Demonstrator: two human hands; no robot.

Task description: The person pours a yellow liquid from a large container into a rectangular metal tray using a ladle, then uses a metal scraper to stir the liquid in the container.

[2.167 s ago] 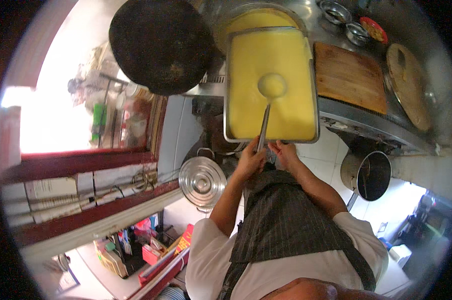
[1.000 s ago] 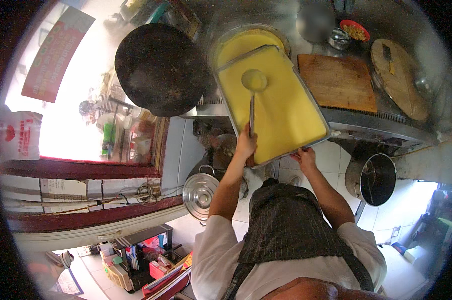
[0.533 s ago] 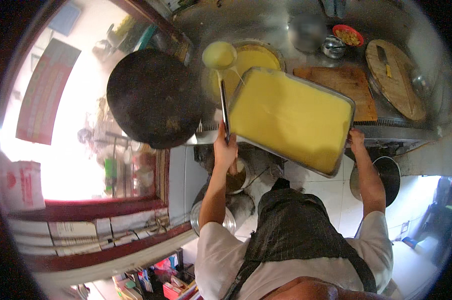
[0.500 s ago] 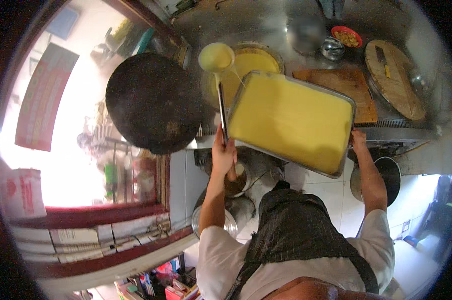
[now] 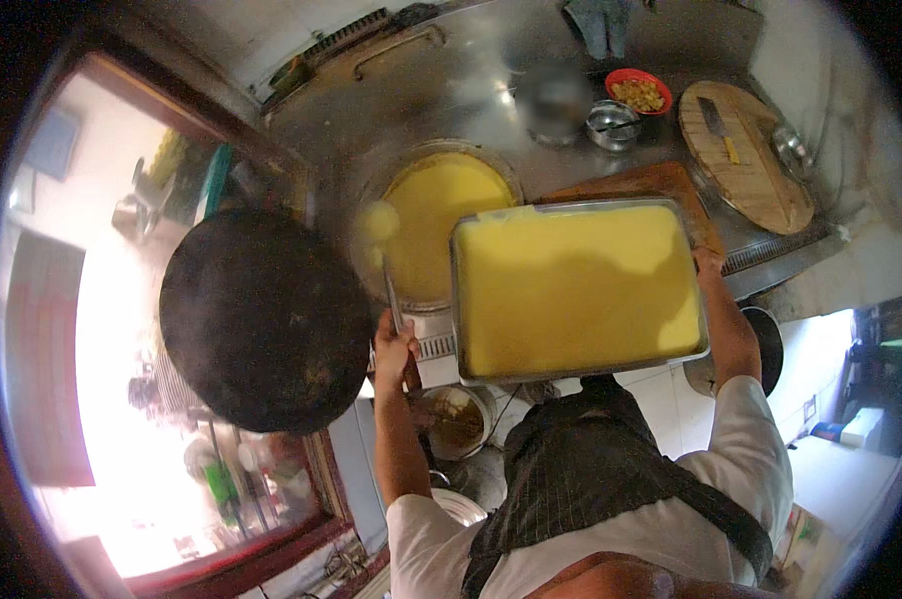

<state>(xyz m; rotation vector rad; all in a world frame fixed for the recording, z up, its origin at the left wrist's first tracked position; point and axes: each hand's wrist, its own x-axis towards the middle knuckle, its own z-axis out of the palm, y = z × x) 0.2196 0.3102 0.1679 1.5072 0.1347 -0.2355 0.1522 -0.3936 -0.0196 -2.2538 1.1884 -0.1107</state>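
A rectangular metal tray (image 5: pixel 457 299) full of smooth yellow batter is held level in front of me. My right hand (image 5: pixel 708 262) grips its far right rim. My left hand (image 5: pixel 393 349) holds the handle of a metal ladle (image 5: pixel 379 228), whose blurred bowl hangs over a round pot of the same yellow batter (image 5: pixel 441 215). The tray's left edge lies beside the ladle handle.
A big black wok (image 5: pixel 261 319) sits at the left. Behind the tray lie a wooden board (image 5: pixel 661 180), a round chopping block with a cleaver (image 5: pixel 745 155), a red bowl of food (image 5: pixel 639 93) and a steel bowl (image 5: pixel 611 122). A bucket (image 5: pixel 456 419) stands below.
The tray has swung from lengthwise to crosswise and to the right, carried by my right hand. My left hand lifted the ladle out of the tray and over to the round pot.
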